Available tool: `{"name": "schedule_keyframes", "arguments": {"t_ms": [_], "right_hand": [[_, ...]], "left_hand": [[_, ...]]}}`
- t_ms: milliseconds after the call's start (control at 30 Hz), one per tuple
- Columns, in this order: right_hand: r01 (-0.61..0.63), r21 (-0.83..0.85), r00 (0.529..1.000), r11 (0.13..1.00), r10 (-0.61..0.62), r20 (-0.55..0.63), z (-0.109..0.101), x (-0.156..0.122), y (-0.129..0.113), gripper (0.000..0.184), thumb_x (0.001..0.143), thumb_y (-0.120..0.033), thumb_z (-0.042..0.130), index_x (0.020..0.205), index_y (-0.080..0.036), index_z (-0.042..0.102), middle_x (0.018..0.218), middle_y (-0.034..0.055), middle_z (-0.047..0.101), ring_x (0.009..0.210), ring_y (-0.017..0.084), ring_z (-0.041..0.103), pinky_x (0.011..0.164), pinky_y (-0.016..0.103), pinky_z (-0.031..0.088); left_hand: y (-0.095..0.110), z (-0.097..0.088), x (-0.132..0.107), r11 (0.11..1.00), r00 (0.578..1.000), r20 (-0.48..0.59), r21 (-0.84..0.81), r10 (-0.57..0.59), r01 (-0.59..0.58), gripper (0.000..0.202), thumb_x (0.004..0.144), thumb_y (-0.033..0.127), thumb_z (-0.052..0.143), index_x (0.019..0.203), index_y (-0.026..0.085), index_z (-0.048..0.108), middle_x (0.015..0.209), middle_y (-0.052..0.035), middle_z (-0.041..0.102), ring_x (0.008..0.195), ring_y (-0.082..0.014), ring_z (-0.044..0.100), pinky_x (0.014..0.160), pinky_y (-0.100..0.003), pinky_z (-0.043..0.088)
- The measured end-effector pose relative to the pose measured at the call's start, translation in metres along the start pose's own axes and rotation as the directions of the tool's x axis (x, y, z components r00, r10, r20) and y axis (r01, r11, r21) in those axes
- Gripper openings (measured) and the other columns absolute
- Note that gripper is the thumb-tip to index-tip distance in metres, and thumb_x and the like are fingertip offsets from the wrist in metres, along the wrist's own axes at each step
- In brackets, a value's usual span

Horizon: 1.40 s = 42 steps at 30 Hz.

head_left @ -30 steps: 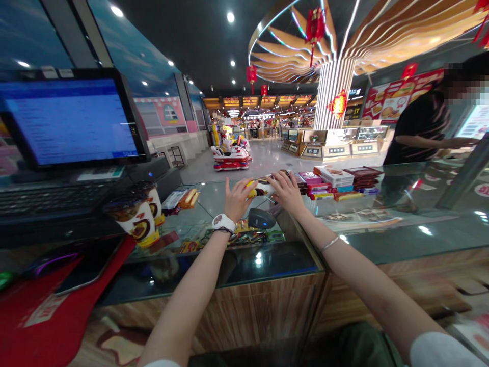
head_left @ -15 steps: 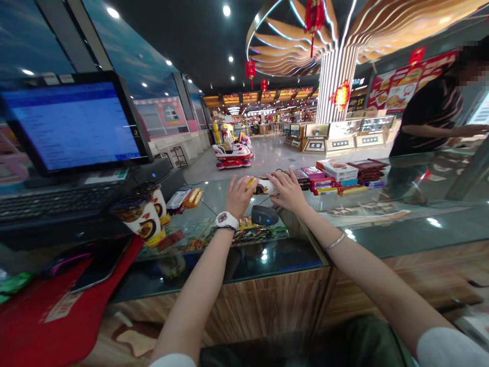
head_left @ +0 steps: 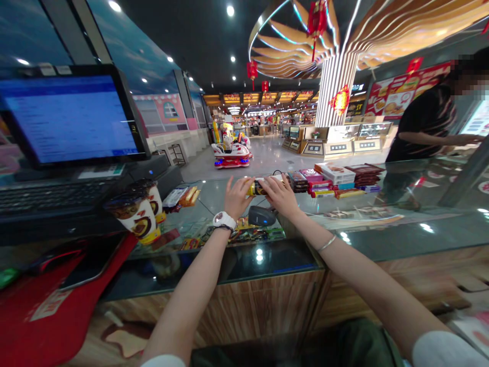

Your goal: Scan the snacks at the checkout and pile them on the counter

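Both my hands reach across a glass counter (head_left: 244, 260). My left hand (head_left: 237, 196), with a white watch on the wrist, and my right hand (head_left: 281, 196) close from either side on a stack of yellow-and-dark snack bars (head_left: 256, 187), fingers curled round it. A dark barcode scanner (head_left: 261, 216) lies on the glass just below my hands. To the right of my right hand stand rows of boxed chocolate bars (head_left: 334, 179).
A monitor (head_left: 69, 120) and keyboard (head_left: 49, 196) stand at the left, with two lidded paper cups (head_left: 139, 211) and a red mat (head_left: 46, 300) holding a phone. A person in dark clothing (head_left: 424, 127) stands beyond the counter at right. Small wrapped snacks (head_left: 183, 198) lie nearby.
My hands have closed in on the stack of snack bars and gripped it from both sides; a second ago the fingers were spread above it. The view shifted slightly.
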State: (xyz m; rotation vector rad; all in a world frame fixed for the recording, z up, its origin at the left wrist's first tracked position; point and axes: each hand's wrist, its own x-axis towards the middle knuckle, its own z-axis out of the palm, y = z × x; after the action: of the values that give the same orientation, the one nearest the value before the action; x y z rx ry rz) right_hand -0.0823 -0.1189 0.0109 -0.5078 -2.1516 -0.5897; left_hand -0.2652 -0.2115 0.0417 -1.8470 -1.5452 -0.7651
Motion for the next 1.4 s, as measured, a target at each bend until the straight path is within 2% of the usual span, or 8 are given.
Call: {"name": "schedule_keyframes", "arguments": {"t_ms": [200, 367, 433, 533, 733, 1033, 1267, 1400], "right_hand": [[-0.020, -0.012, 1.000, 1.000, 0.020, -0.018, 0.006, -0.002, 0.000, 0.051, 0.095, -0.014, 0.044, 0.145, -0.020, 0.050, 0.142, 0.0138, 0.057, 0.133, 0.026, 0.050, 0.122, 0.057, 0.024], [-0.018, 0.039, 1.000, 0.999, 0.019, -0.012, 0.003, -0.002, 0.002, 0.057, 0.091, -0.012, 0.045, 0.147, -0.020, 0.047, 0.144, 0.0134, 0.055, 0.136, 0.027, 0.047, 0.122, 0.057, 0.023], [-0.034, 0.045, 0.999, 0.998, 0.034, -0.006, 0.001, -0.001, 0.002, 0.059, 0.089, -0.011, 0.046, 0.147, -0.019, 0.048, 0.144, 0.0135, 0.055, 0.136, 0.027, 0.046, 0.122, 0.057, 0.023], [-0.060, 0.049, 0.998, 0.997, 0.060, 0.006, -0.003, 0.001, 0.003, 0.060, 0.087, -0.011, 0.046, 0.147, -0.017, 0.048, 0.145, 0.0141, 0.054, 0.138, 0.028, 0.045, 0.122, 0.057, 0.023], [-0.066, 0.069, 0.997, 0.995, 0.064, 0.036, -0.006, 0.000, 0.007, 0.061, 0.086, -0.014, 0.049, 0.147, -0.013, 0.047, 0.146, 0.0158, 0.052, 0.138, 0.030, 0.043, 0.122, 0.056, 0.023], [-0.052, 0.103, 0.997, 0.993, 0.046, 0.067, -0.003, -0.002, 0.009, 0.063, 0.085, -0.016, 0.051, 0.148, -0.013, 0.045, 0.147, 0.0148, 0.052, 0.139, 0.029, 0.043, 0.123, 0.054, 0.022], [-0.086, 0.150, 0.995, 0.985, 0.077, 0.066, -0.006, -0.001, 0.009, 0.071, 0.085, -0.020, 0.057, 0.153, -0.019, 0.037, 0.157, 0.0120, 0.040, 0.145, 0.029, 0.034, 0.124, 0.056, 0.017], [-0.079, 0.111, 0.995, 0.991, 0.071, 0.072, -0.007, -0.002, 0.004, 0.070, 0.084, -0.019, 0.060, 0.151, -0.020, 0.040, 0.155, 0.0113, 0.043, 0.145, 0.029, 0.035, 0.124, 0.055, 0.016]], "left_hand": [[-0.002, 0.006, 0.001, 0.997, 1.000, 0.013, -0.074, -0.022, 0.023, 0.048, 0.091, 0.029, 0.062, 0.137, 0.023, 0.053, 0.133, -0.0086, 0.064, 0.125, -0.0249, 0.059, 0.123, -0.053, 0.024], [-0.006, 0.010, 0.000, 0.992, 1.000, -0.013, -0.129, 0.006, -0.008, 0.051, 0.087, 0.031, 0.068, 0.134, 0.020, 0.053, 0.131, -0.0113, 0.064, 0.123, -0.0261, 0.060, 0.110, -0.045, 0.045], [-0.007, 0.010, 0.000, 0.993, 0.999, -0.037, -0.111, 0.035, -0.039, 0.054, 0.085, 0.030, 0.070, 0.134, 0.020, 0.052, 0.135, -0.0134, 0.061, 0.125, -0.0273, 0.058, 0.106, -0.044, 0.048], [-0.007, 0.009, -0.001, 0.995, 0.995, -0.034, -0.030, 0.097, -0.098, 0.050, 0.085, 0.024, 0.069, 0.133, 0.021, 0.054, 0.137, -0.0141, 0.059, 0.127, -0.0285, 0.056, 0.107, -0.047, 0.047], [-0.013, 0.012, -0.002, 0.985, 0.987, -0.025, 0.077, 0.160, -0.158, 0.037, 0.092, 0.014, 0.050, 0.126, 0.023, 0.062, 0.128, -0.0123, 0.065, 0.123, -0.0249, 0.059, 0.109, -0.046, 0.045], [-0.018, 0.013, -0.003, 0.978, 0.980, -0.024, 0.071, 0.196, -0.194, 0.035, 0.092, 0.016, 0.052, 0.124, 0.023, 0.064, 0.126, -0.0117, 0.067, 0.122, -0.0231, 0.061, 0.113, -0.046, 0.043], [-0.017, 0.010, -0.003, 0.986, 0.987, -0.020, 0.039, 0.162, -0.161, 0.037, 0.093, 0.021, 0.052, 0.129, 0.021, 0.061, 0.130, -0.0136, 0.065, 0.124, -0.0245, 0.060, 0.111, -0.046, 0.045], [-0.016, 0.012, -0.002, 0.991, 0.991, -0.012, 0.017, 0.134, -0.134, 0.040, 0.093, 0.023, 0.053, 0.133, 0.020, 0.058, 0.132, -0.0134, 0.064, 0.125, -0.0243, 0.059, 0.113, -0.047, 0.043]]}}
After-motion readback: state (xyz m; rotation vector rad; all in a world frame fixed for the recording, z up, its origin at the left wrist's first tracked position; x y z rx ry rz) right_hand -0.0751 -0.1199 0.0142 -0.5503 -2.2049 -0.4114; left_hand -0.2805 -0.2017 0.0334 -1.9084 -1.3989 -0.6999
